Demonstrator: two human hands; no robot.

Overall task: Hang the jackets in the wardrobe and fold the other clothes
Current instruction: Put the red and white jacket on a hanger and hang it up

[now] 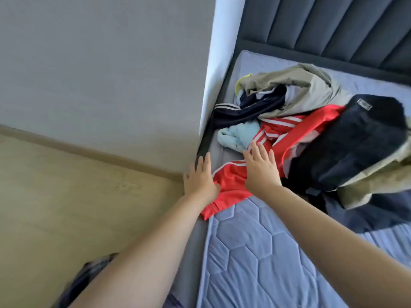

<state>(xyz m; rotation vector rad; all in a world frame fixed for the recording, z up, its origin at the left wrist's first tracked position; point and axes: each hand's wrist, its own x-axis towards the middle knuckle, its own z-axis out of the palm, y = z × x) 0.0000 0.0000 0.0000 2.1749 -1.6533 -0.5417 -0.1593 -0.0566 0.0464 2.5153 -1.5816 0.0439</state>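
The near stretch of quilted mattress (pixel 255 252) lies bare, open to a reach from the front. Farther up, a heap of clothes (pixel 311 121) fills the bed almost to the padded headboard (pixel 333 25). On the left, a grey wall (pixel 100 74) stands tight against the bed's edge, leaving only a dark, narrow gap (pixel 205 138) beside the mattress.

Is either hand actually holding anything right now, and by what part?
Neither grips anything. Both the left hand and right hand lie with straight fingers on the red garment.
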